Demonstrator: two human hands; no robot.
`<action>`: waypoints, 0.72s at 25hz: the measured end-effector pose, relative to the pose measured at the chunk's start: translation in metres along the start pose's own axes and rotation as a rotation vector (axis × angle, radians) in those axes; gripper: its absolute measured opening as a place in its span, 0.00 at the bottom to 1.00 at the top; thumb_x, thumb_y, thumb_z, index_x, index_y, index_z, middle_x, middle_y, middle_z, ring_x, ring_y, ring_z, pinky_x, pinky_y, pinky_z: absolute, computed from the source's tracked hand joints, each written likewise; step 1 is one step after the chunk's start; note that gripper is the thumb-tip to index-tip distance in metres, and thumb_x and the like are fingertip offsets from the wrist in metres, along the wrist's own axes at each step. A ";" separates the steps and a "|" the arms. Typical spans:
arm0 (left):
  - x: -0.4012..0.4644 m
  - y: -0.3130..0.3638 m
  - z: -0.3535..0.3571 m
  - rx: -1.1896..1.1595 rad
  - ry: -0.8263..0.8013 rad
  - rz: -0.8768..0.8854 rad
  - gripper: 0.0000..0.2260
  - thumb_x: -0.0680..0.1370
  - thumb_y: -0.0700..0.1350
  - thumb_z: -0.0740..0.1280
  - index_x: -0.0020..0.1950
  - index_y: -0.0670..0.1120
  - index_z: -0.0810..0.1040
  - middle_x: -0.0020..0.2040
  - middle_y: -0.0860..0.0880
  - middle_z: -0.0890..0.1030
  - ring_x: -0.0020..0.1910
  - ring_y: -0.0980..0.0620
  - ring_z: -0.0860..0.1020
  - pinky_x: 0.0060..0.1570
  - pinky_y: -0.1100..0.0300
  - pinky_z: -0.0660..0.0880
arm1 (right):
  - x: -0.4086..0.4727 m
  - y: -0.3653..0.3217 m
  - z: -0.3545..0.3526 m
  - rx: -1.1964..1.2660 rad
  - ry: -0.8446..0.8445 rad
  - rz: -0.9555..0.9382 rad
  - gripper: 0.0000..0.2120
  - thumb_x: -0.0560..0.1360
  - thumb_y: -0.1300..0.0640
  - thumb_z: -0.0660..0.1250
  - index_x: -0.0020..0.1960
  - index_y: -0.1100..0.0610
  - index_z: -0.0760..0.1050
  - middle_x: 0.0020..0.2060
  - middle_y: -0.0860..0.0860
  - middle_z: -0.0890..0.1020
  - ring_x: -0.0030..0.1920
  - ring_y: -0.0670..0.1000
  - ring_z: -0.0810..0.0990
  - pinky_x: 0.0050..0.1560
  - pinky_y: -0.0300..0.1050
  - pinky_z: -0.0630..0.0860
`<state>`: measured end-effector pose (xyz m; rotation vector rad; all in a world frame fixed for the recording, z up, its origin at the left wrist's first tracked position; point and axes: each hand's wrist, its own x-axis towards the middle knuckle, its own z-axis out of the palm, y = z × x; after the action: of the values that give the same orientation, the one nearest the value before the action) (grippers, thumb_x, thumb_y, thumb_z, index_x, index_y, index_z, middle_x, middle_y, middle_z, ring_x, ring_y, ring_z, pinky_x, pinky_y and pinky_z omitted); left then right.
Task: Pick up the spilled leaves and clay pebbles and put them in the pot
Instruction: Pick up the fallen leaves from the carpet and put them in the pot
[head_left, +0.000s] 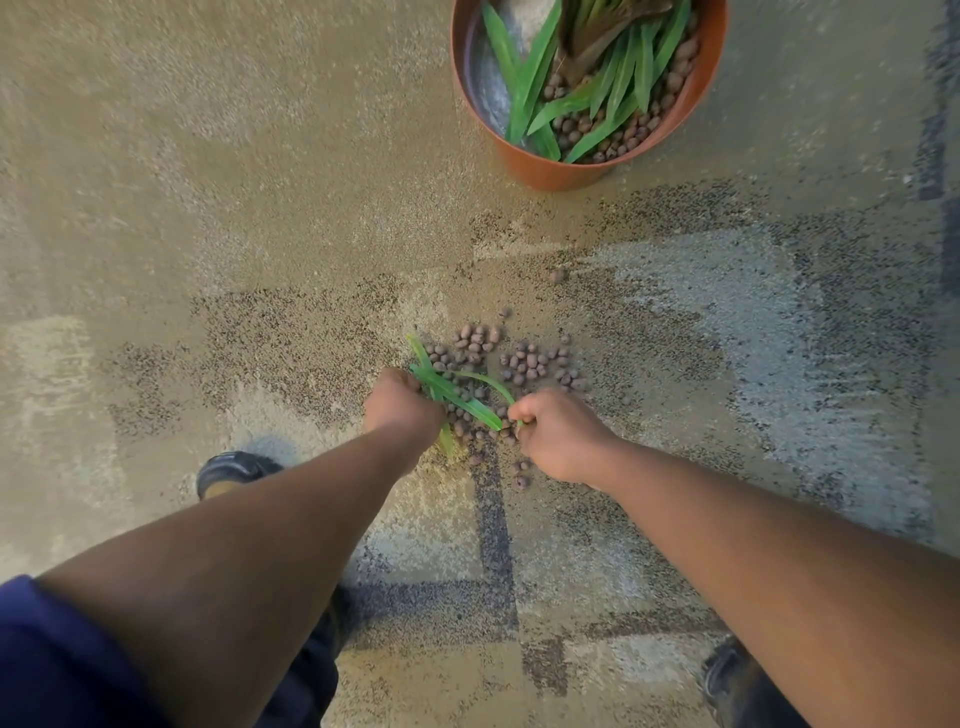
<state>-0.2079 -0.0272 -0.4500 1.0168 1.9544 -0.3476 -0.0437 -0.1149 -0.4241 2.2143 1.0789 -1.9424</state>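
Green, narrow leaves (457, 396) lie crossed over a loose scatter of small round brown clay pebbles (511, 358) on the speckled tan carpet (208, 208). Left hand (402, 405) is curled closed around the leaves' lower ends; right hand (558, 434) is fisted, pinching a thin leaf tip. Beyond them, well apart, the terracotta-coloured plastic pot (571, 171) already holds more leaves and pebbles.

Carpet (260, 208): pot (561, 171), pebbles (524, 358), leaves (457, 395).
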 end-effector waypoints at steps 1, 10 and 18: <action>0.000 0.001 -0.001 -0.019 -0.013 -0.019 0.13 0.75 0.35 0.73 0.54 0.45 0.73 0.45 0.48 0.79 0.36 0.53 0.78 0.18 0.70 0.69 | -0.001 0.000 0.000 0.005 0.032 -0.002 0.13 0.82 0.61 0.66 0.65 0.56 0.80 0.59 0.51 0.82 0.30 0.45 0.74 0.30 0.36 0.73; -0.007 0.003 -0.019 -0.176 -0.039 -0.056 0.06 0.78 0.35 0.71 0.49 0.43 0.76 0.46 0.44 0.82 0.40 0.48 0.82 0.33 0.58 0.82 | -0.004 -0.007 -0.020 0.192 0.274 0.013 0.12 0.77 0.63 0.73 0.51 0.48 0.77 0.40 0.46 0.81 0.38 0.43 0.82 0.33 0.35 0.79; -0.037 0.067 -0.048 -0.293 0.197 0.376 0.14 0.80 0.37 0.69 0.63 0.50 0.73 0.50 0.54 0.78 0.46 0.56 0.82 0.43 0.60 0.84 | -0.017 -0.021 -0.057 0.644 0.504 -0.070 0.08 0.77 0.66 0.69 0.51 0.53 0.78 0.43 0.52 0.81 0.36 0.49 0.76 0.33 0.41 0.76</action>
<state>-0.1739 0.0230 -0.3833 1.2252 1.8619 0.2504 -0.0047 -0.0827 -0.3870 3.1668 0.5870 -2.0193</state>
